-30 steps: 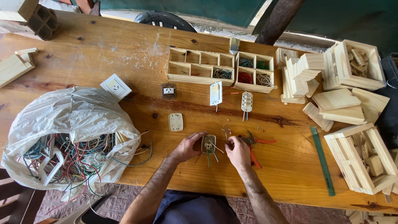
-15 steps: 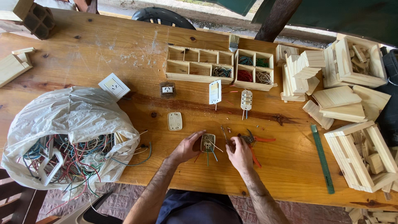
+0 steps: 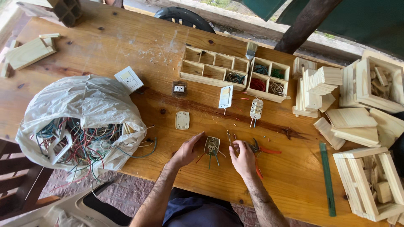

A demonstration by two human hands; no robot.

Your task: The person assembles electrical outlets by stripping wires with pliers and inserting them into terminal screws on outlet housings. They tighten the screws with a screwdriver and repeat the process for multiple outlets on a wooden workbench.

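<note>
Head view, single frame. Hidden or unclear: the right hand (image 3: 243, 159) covers most of the pliers (image 3: 257, 148); only the dark head and red handles show past the knuckles. What the curled right fingertips pinch cannot be made out; a thin metal piece stands just above them. The crates at the right edge (image 3: 370, 185) are cut off by the frame, and the contents of the plastic bag (image 3: 80, 122) at the left are a tangle of coloured wires, individual pieces unreadable.

Work item: a small grey switch module (image 3: 211, 146) lies flat on the wooden table (image 3: 126, 50), lower centre of the frame, between the two hands. Red, green and pale wires fan out from its lower side.

Left hand (image 3: 185, 152): open, fingers extended, fingertips at the left edge of the module, gripping nothing. Right hand: partly closed just right of the module, not touching it.

Surroundings: a cream cover plate (image 3: 182, 120) lies above the left hand; a divided wooden tray (image 3: 214, 67) sits upper centre; a green ruler (image 3: 326, 178) lies lower right
</note>
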